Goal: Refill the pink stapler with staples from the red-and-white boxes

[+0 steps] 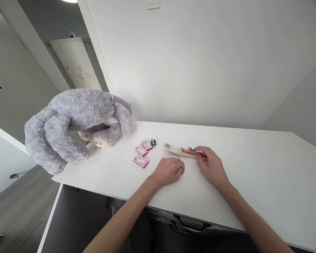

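Both forearms reach over the near edge of the surface. The left hand rests in a loose fist; the right hand, nearer the right edge, arches, fingers bent.

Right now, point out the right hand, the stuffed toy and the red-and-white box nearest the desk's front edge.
Right hand [213, 168]: head view, back of the hand.
Stuffed toy [80, 109]: head view, grey fur near its middle.
Red-and-white box [140, 161]: head view, top face.
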The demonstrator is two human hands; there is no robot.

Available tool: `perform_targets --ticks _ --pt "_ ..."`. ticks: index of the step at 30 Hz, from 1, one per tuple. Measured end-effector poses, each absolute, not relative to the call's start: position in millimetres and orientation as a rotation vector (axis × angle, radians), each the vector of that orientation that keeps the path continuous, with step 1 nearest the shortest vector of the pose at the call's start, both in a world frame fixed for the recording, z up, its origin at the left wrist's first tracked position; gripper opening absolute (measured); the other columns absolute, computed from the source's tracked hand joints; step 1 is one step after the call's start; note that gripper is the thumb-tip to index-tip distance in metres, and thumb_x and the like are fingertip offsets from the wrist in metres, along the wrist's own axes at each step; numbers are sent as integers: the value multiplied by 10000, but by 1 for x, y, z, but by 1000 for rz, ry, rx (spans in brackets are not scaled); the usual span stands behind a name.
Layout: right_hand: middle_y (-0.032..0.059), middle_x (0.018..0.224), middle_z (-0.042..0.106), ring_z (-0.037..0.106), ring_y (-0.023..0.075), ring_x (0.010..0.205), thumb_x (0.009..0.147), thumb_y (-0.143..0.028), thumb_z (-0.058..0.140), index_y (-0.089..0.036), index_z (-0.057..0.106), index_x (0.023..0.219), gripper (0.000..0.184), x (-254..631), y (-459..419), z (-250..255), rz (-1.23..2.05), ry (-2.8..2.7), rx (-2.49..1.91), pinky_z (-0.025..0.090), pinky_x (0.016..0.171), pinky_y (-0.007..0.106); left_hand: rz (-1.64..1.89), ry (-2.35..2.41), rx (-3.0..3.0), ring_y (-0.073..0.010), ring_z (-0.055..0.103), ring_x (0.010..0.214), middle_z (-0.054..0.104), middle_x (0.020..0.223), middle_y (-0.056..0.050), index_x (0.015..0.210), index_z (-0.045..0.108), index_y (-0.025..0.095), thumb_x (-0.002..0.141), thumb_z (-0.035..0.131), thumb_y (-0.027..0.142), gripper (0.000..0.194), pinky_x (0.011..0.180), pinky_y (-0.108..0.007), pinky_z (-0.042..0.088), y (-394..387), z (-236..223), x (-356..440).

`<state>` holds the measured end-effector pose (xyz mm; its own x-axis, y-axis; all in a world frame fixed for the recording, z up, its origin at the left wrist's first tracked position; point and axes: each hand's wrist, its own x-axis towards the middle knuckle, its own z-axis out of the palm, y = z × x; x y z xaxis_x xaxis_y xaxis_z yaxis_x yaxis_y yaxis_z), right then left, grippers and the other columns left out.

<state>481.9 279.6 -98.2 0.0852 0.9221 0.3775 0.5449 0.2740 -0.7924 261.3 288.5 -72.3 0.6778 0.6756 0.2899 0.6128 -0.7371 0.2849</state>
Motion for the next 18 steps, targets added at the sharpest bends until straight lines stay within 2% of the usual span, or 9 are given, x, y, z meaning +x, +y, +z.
perform_targets --ticks 6,12,18 --pt "56 1256 669 684 243 1058 951 -421 555 -295 677 1133 253 481 277 -95 519 -1554 -1415 577 912 425 579 1064 2707 -144 608 701 729 832 19 787 648 210 885 474 87 235 576 -290 332 288 -73 261" --pt "46 1104 718 634 269 1082 934 -440 592 -288 709 959 194 481 277 -90 475 -1588 -1456 560 883 425 570 1070 2700 -138 595 688 720 818 23 781 642 209 887 469 93 234 566 -291 317 288 -72 261" --pt "58 1118 703 686 252 988 916 -444 627 -282 714 1017 209 484 279 -95 525 -1509 -1479 568 867 420 569 1070 2696 -137 595 694 719 819 25 780 641 206 885 461 87 240 565 -292 309 288 -73 261"
